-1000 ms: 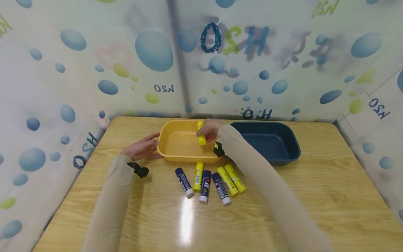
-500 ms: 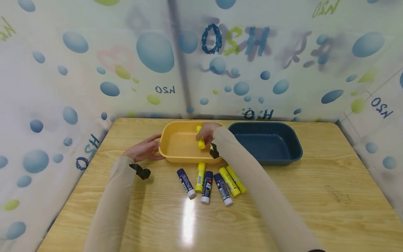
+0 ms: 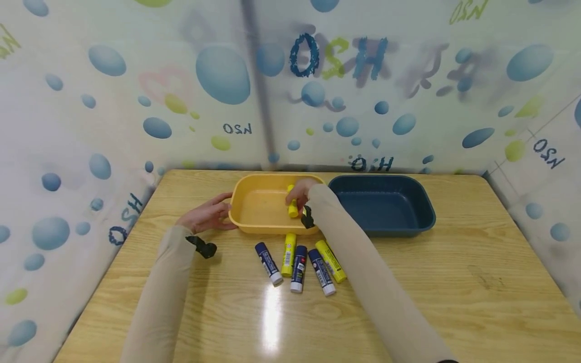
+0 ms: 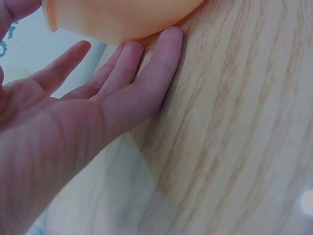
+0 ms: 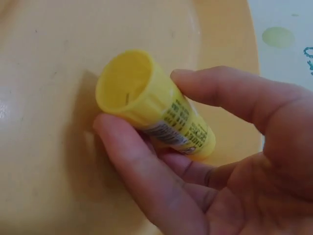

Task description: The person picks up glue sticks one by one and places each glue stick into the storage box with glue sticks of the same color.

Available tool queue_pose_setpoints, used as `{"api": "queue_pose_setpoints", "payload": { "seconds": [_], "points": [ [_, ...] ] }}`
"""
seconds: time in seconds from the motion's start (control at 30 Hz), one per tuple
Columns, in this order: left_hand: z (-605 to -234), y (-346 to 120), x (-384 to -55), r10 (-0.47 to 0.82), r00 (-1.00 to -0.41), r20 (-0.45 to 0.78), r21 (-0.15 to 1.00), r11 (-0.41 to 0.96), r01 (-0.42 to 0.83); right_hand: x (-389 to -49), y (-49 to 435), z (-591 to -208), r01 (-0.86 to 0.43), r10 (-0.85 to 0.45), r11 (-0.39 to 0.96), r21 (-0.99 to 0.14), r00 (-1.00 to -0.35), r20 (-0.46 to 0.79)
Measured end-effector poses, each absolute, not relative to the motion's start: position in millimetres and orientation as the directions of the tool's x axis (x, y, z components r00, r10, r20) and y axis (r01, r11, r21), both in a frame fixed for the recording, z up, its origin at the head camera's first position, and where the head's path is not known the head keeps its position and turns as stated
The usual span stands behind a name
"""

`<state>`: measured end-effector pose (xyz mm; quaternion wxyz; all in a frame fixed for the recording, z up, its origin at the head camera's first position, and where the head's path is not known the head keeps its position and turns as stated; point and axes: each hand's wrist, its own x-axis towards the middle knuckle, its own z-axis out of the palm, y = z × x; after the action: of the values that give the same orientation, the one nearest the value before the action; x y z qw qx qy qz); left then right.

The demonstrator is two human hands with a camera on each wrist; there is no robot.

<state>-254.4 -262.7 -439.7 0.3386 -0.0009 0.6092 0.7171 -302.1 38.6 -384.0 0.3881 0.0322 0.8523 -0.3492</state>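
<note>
My right hand (image 3: 300, 191) pinches a yellow glue stick (image 5: 171, 117) between thumb and fingers, low inside the yellow-orange tray (image 3: 256, 228). One hollow round end of the stick faces the right wrist camera, and printed labelling shows along its side. At the tray's left end is my left hand (image 3: 209, 214), its fairly straight fingers (image 4: 159, 63) touching the outside of the tray near the table. In front of the tray lie three dark blue glue sticks with white ends, including one blue glue stick (image 3: 269, 263) at the left, and yellow glue sticks, including one yellow glue stick (image 3: 288, 257).
A dark blue tray (image 3: 381, 233) stands right beside the yellow-orange one. Both are near the back of the wooden table (image 3: 472, 302), against a patterned wall (image 3: 386, 136). The right forearm (image 3: 363, 247) crosses over the table's middle.
My right hand has lowered the yellow glue stick further into the yellow-orange tray. The right forearm now covers one yellow stick on the table. The left hand stays at the tray's end.
</note>
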Motion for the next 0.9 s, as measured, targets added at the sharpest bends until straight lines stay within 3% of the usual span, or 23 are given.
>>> {"api": "queue_pose_setpoints", "payload": {
  "seconds": [0.27,0.4,0.9],
  "points": [
    [-438.4,-259.7,-255.2,0.492,-0.768,-0.411,0.878,-0.014,-0.479,-305.8,38.8,-389.4,0.331,-0.193,0.754,-0.568,-0.714,-0.673],
    [-438.1,-259.6,-254.6,0.491,-0.769,-0.410,0.881,-0.003,-0.472,-304.5,37.8,-386.1,0.274,-0.182,0.786,-0.555,-0.755,-0.630],
    [-439.4,-262.9,-254.3,0.509,-0.766,-0.393,0.889,-0.002,-0.457,-275.0,39.3,-343.5,0.155,-0.216,0.809,-0.567,-0.819,-0.531]
  ]
}}
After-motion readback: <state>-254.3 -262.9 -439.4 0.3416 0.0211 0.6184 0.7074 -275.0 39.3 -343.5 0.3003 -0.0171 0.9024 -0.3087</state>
